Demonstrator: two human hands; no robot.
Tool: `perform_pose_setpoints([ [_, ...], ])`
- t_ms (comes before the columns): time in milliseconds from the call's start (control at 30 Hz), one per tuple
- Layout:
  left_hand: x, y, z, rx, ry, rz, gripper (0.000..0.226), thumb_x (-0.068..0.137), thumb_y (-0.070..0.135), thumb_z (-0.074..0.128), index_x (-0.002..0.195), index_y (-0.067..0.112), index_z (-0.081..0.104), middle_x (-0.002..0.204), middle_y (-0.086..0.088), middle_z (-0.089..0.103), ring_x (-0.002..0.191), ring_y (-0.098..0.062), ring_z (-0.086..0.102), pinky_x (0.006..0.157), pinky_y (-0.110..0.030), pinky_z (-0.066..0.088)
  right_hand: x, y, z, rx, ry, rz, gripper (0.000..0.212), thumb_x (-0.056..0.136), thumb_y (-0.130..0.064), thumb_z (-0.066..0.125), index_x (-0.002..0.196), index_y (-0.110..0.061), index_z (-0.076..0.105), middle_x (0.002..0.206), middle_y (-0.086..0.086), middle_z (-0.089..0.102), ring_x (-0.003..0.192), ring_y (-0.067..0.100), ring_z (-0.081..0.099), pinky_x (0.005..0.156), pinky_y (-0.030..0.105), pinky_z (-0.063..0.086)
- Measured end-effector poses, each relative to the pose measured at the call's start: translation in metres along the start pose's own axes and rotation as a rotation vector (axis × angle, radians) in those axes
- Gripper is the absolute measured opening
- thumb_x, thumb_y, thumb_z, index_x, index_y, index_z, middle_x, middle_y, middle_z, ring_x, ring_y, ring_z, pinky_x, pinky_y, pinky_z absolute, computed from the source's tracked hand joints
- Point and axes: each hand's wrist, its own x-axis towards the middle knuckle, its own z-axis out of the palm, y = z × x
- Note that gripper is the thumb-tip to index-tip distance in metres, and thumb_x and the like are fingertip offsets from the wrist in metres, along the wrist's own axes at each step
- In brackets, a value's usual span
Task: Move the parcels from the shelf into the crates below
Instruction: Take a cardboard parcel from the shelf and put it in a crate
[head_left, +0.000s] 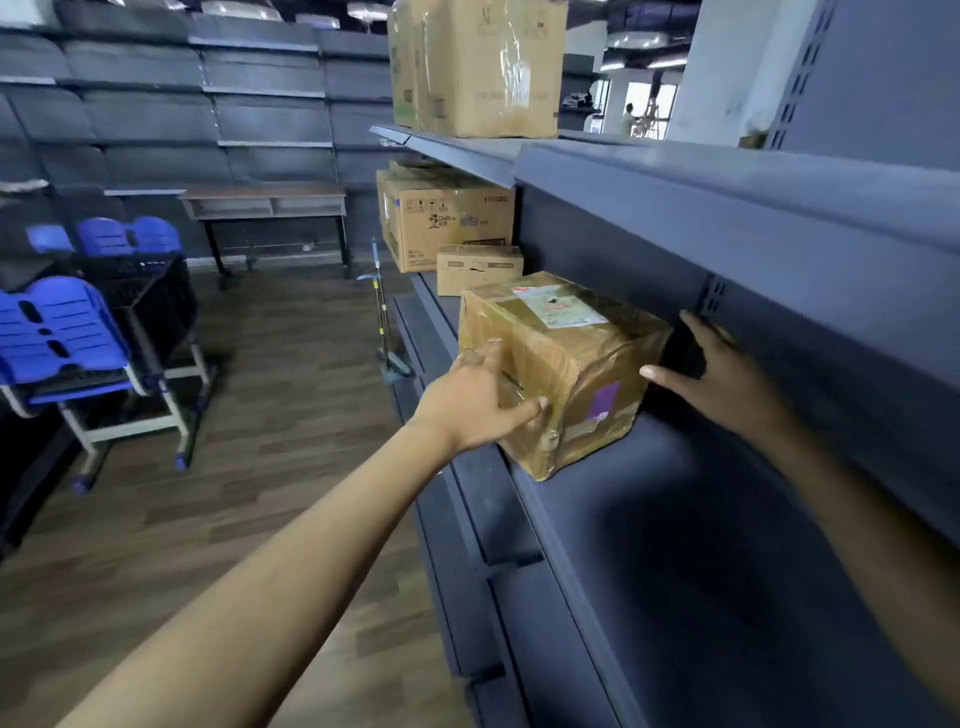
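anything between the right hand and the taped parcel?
No. In the head view the right hand is open beside the taped parcel, thumb tip near its right face; the gap holds only shadowed shelf. Contact unclear.

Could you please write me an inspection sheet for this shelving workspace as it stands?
Surface: dark shelf, bare in front of the person.
Job's things: taped parcel at the shelf edge; small box and printed carton behind it; crates not seen.
Clutter: tall carton on the upper shelf.
Grips: left hand on the parcel's near face; right hand open at its far side, contact unclear.
Cables: nothing seen.
Surroundings: blue chairs, desk, wood floor.
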Motion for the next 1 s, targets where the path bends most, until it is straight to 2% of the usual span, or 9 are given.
perform_pose_setpoints([
  [200,0.013,0.019,0.026,-0.129,-0.063,-0.100,0.112,0.074,0.075,0.051,0.150,0.005,0.007,0.150,-0.014,0.036,0.130,-0.031,0.045,0.100,-0.037,0.041,0.010,0.034,0.029,0.156,-0.112,0.201,0.078,0.076,-0.049,0.072,0.142,-0.023,0.040,0.146,0.003,0.045,0.136,0.022,0.038,0.114,0.045,0.028],
  [300,0.017,0.023,0.039,-0.252,-0.041,-0.149,0.117,0.074,0.071,0.057,0.151,0.006,-0.003,0.154,-0.013,0.031,0.133,-0.031,0.042,0.103,-0.036,0.039,0.020,0.048,0.045,0.263,-0.163,0.218,0.071,0.073,-0.049,0.076,0.134,-0.026,0.047,0.137,0.000,0.053,0.129,0.020,0.047,0.111,0.044,0.033],
  [467,0.018,0.027,0.059,-0.397,0.053,-0.176,0.117,0.076,0.057,0.066,0.150,0.008,-0.012,0.159,-0.009,0.018,0.138,-0.026,0.036,0.107,-0.031,0.034,0.035,0.054,0.066,0.414,-0.212,0.213,0.046,0.080,-0.025,0.076,0.120,-0.027,0.053,0.127,0.003,0.059,0.122,0.022,0.053,0.109,0.044,0.037],
  [533,0.020,0.026,0.063,-0.446,0.096,-0.187,0.117,0.076,0.053,0.069,0.150,0.009,-0.010,0.159,-0.007,0.019,0.139,-0.024,0.034,0.108,-0.029,0.032,0.036,0.048,0.068,0.441,-0.201,0.214,0.037,0.081,-0.019,0.075,0.106,-0.036,0.054,0.110,-0.009,0.062,0.109,0.011,0.058,0.103,0.032,0.041],
  [633,0.023,0.024,0.066,-0.507,0.147,-0.205,0.117,0.073,0.052,0.072,0.151,0.011,-0.005,0.155,-0.005,0.029,0.135,-0.021,0.039,0.108,-0.028,0.036,0.034,0.037,0.072,0.515,-0.174,0.183,0.039,0.082,-0.010,0.072,0.088,-0.040,0.049,0.089,-0.028,0.053,0.077,-0.016,0.054,0.074,-0.001,0.039],
  [667,0.024,0.022,0.065,-0.523,0.163,-0.211,0.117,0.073,0.052,0.072,0.152,0.011,-0.004,0.155,-0.004,0.031,0.135,-0.020,0.040,0.108,-0.026,0.035,0.032,0.034,0.074,0.529,-0.178,0.155,0.040,0.083,-0.005,0.070,0.087,-0.038,0.048,0.087,-0.028,0.053,0.073,-0.019,0.053,0.067,-0.005,0.038],
  [767,0.020,0.012,0.059,-0.525,0.227,-0.194,0.118,0.073,0.054,0.072,0.152,0.011,-0.004,0.158,-0.002,0.020,0.141,-0.017,0.029,0.106,-0.017,0.025,0.032,0.023,0.079,0.634,-0.177,0.119,0.038,0.081,0.008,0.067,0.095,-0.026,0.058,0.089,-0.021,0.064,0.077,-0.011,0.065,0.068,0.000,0.045],
  [867,0.013,-0.010,0.039,-0.467,0.284,-0.151,0.116,0.074,0.052,0.072,0.152,0.010,-0.003,0.158,-0.004,0.021,0.142,-0.016,0.027,0.107,-0.015,0.024,0.040,0.002,0.087,0.699,-0.162,0.067,0.043,0.075,0.007,0.073,0.104,-0.022,0.060,0.097,-0.012,0.070,0.088,-0.005,0.067,0.074,0.009,0.049],
  [1000,-0.002,-0.052,0.001,-0.362,0.342,-0.136,0.112,0.073,0.055,0.071,0.152,0.014,0.003,0.154,-0.004,0.033,0.136,-0.020,0.038,0.105,-0.028,0.037,0.051,-0.047,0.105,0.733,-0.154,-0.014,0.047,0.062,-0.028,0.086,0.103,-0.033,0.064,0.103,-0.011,0.073,0.101,0.006,0.067,0.083,0.017,0.051],
])
